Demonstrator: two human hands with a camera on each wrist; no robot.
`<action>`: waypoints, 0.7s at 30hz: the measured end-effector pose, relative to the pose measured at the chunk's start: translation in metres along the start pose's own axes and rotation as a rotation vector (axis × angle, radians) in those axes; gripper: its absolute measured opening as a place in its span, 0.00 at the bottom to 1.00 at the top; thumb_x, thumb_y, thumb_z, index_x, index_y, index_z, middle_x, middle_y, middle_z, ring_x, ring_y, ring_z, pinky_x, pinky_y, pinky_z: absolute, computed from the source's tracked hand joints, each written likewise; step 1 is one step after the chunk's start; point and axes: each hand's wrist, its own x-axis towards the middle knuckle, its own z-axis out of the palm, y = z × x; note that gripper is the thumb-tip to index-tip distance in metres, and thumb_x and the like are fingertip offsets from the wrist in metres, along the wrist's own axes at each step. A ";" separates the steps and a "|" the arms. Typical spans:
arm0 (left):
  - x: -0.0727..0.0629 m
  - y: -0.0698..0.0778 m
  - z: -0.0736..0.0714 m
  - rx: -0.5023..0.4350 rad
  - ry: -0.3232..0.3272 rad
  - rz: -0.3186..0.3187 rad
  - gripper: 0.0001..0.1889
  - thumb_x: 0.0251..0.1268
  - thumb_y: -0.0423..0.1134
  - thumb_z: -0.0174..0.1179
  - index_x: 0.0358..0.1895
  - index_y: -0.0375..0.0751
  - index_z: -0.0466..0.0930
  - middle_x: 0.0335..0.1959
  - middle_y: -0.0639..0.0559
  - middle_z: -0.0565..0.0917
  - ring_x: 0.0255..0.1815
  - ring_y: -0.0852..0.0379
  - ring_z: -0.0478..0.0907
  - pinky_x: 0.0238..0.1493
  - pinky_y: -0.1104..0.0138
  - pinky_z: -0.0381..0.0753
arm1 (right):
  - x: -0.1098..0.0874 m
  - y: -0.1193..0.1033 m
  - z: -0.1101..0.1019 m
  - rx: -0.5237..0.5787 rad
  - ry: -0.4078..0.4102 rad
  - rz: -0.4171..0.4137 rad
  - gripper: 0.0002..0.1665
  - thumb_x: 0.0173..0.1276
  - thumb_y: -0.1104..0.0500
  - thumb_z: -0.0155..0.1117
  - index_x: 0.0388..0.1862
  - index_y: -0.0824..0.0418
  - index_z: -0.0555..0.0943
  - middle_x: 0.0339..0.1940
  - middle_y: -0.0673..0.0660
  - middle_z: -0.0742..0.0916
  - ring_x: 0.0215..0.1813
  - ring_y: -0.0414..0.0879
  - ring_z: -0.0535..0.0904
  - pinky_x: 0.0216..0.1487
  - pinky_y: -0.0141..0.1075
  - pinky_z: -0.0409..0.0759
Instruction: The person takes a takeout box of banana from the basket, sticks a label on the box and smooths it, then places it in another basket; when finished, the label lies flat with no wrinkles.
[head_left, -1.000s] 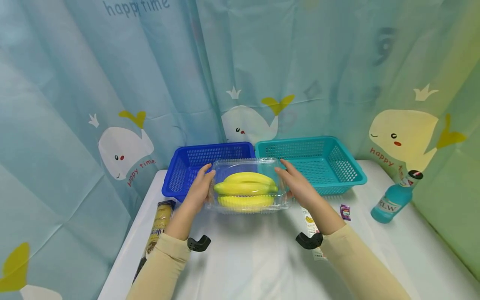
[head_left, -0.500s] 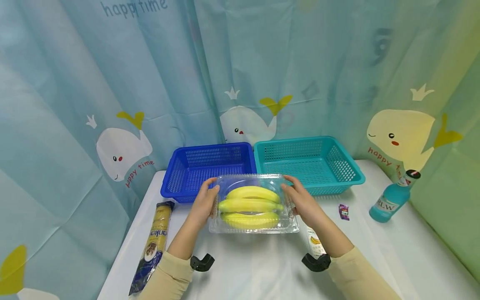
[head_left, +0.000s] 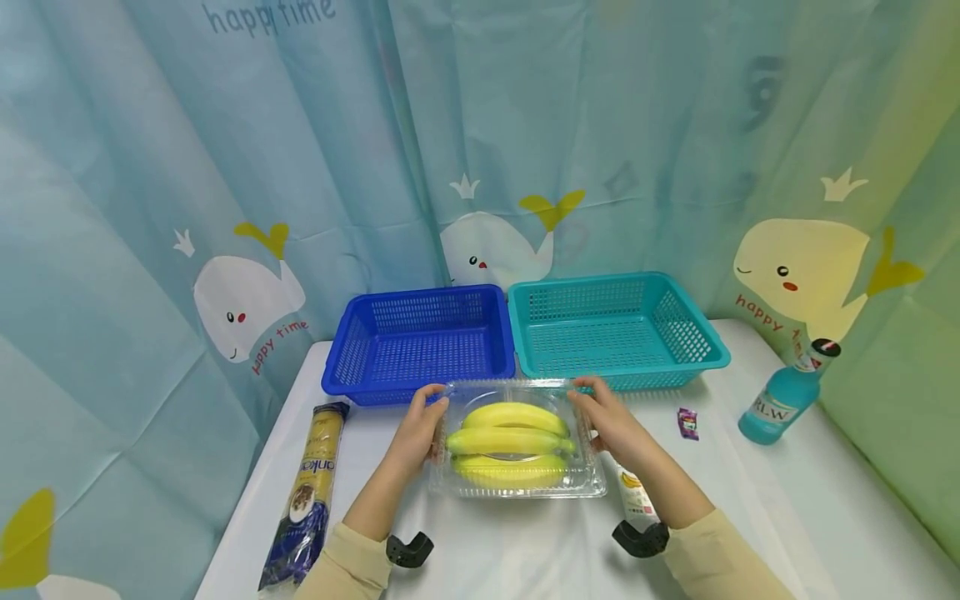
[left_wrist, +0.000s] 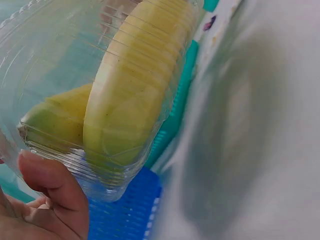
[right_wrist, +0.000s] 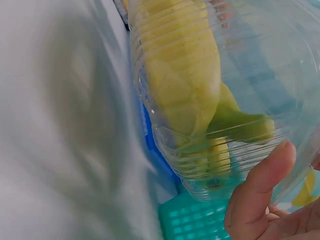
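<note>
A clear plastic clamshell box (head_left: 480, 395) with several yellow bananas (head_left: 510, 442) inside is held between both hands, in front of the two baskets. My left hand (head_left: 417, 429) grips its left end, the thumb (left_wrist: 47, 175) against the ribbed side. At the opposite end my right hand (head_left: 611, 421) holds it the same way, its thumb (right_wrist: 270, 170) on the plastic in the right wrist view. Both wrist views show the box above the white table, with a shadow under it. The fingers behind the box are mostly hidden.
Behind the box stand a blue basket (head_left: 352, 388) and a teal basket (head_left: 712, 358), side by side. A long yellow and blue packet (head_left: 303, 500) lies at the left. Rightward are a small purple packet (head_left: 687, 423), a turquoise bottle (head_left: 783, 400) and a banana-printed carton (head_left: 636, 500), partly covered by my forearm.
Both hands have brought the box of bananas back from over the baskets' front edges toward me and lower, slightly rightward. The baskets and the other things have stayed put.
</note>
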 end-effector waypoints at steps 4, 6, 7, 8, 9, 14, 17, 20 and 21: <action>0.003 -0.010 0.002 -0.010 -0.011 -0.007 0.25 0.76 0.55 0.48 0.70 0.53 0.59 0.12 0.57 0.63 0.09 0.62 0.59 0.11 0.70 0.66 | 0.001 0.008 0.001 0.010 0.002 0.021 0.34 0.78 0.40 0.48 0.74 0.52 0.54 0.30 0.54 0.68 0.28 0.44 0.61 0.18 0.33 0.66; 0.004 -0.014 0.003 -0.006 -0.013 -0.013 0.26 0.76 0.56 0.48 0.70 0.53 0.59 0.13 0.57 0.63 0.09 0.63 0.59 0.11 0.70 0.65 | 0.002 0.012 0.001 0.004 0.004 0.024 0.35 0.77 0.39 0.48 0.74 0.53 0.54 0.31 0.53 0.68 0.29 0.45 0.60 0.19 0.33 0.66; 0.005 -0.016 0.003 -0.006 -0.014 -0.016 0.26 0.76 0.57 0.48 0.70 0.53 0.59 0.13 0.58 0.63 0.09 0.63 0.58 0.11 0.70 0.65 | 0.002 0.013 0.002 0.002 0.005 0.024 0.36 0.77 0.38 0.48 0.75 0.53 0.54 0.31 0.53 0.67 0.30 0.45 0.60 0.19 0.33 0.66; 0.006 -0.017 0.004 -0.008 -0.015 -0.018 0.26 0.75 0.56 0.48 0.70 0.53 0.59 0.13 0.57 0.63 0.09 0.63 0.59 0.11 0.70 0.65 | 0.003 0.015 0.002 0.001 0.011 0.028 0.37 0.77 0.38 0.49 0.75 0.53 0.54 0.31 0.53 0.67 0.29 0.44 0.60 0.19 0.33 0.65; 0.006 -0.018 0.004 -0.009 -0.014 -0.022 0.26 0.75 0.56 0.48 0.70 0.54 0.59 0.13 0.58 0.63 0.09 0.63 0.59 0.11 0.70 0.66 | 0.004 0.017 0.002 0.000 0.012 0.027 0.37 0.76 0.37 0.49 0.75 0.53 0.54 0.30 0.53 0.67 0.29 0.44 0.60 0.19 0.32 0.65; 0.010 -0.024 0.005 -0.012 -0.023 -0.020 0.26 0.76 0.55 0.47 0.71 0.52 0.58 0.13 0.58 0.64 0.09 0.63 0.59 0.11 0.71 0.66 | 0.006 0.021 0.003 -0.004 0.028 0.034 0.37 0.76 0.37 0.49 0.75 0.51 0.55 0.33 0.54 0.66 0.30 0.44 0.59 0.19 0.33 0.65; 0.013 -0.028 0.005 -0.008 -0.025 -0.013 0.27 0.76 0.56 0.47 0.72 0.51 0.58 0.12 0.58 0.63 0.09 0.63 0.58 0.10 0.72 0.64 | 0.007 0.023 0.005 -0.011 0.039 0.038 0.37 0.76 0.37 0.49 0.75 0.51 0.54 0.34 0.54 0.65 0.30 0.45 0.59 0.19 0.33 0.65; 0.017 -0.033 0.005 -0.008 -0.020 -0.013 0.28 0.75 0.57 0.48 0.71 0.52 0.58 0.12 0.58 0.63 0.09 0.63 0.58 0.10 0.72 0.63 | 0.010 0.025 0.005 -0.018 0.045 0.040 0.38 0.76 0.37 0.49 0.75 0.52 0.54 0.32 0.53 0.65 0.29 0.45 0.58 0.19 0.34 0.66; 0.018 -0.034 0.005 -0.011 -0.016 -0.017 0.28 0.74 0.58 0.49 0.71 0.52 0.59 0.12 0.58 0.63 0.09 0.63 0.57 0.10 0.72 0.62 | 0.011 0.026 0.005 -0.020 0.047 0.043 0.38 0.76 0.37 0.49 0.76 0.52 0.54 0.32 0.53 0.65 0.29 0.44 0.58 0.19 0.35 0.66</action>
